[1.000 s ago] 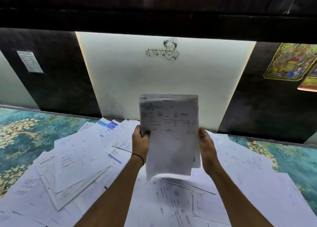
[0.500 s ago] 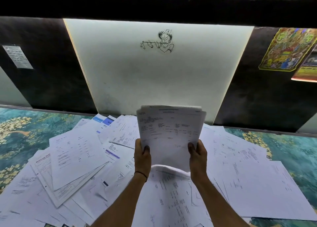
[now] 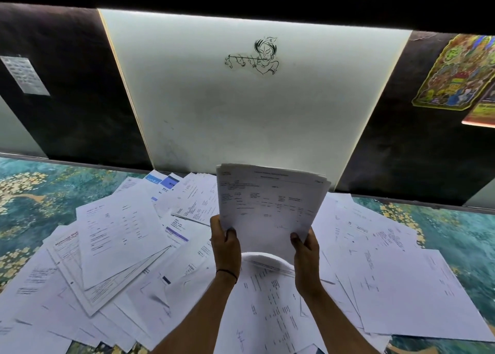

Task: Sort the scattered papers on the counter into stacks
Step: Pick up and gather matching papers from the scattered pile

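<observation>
Now two hands, left (image 3: 226,249) and right (image 3: 306,254), pinch one sheaf (image 3: 267,203), perhaps several sheets.

Both forearms reach forward, raised side by side. Left hand (image 3: 225,244) and right hand (image 3: 306,249) each grip closed, thumbs facing near.

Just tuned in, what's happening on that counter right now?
A person holds a sheaf of white printed papers upright with both hands, the left hand and right hand gripping its lower corners. Beneath lies a loose spread of white printed sheets across the teal floral-patterned counter. No neat stack is visible yet.
</observation>
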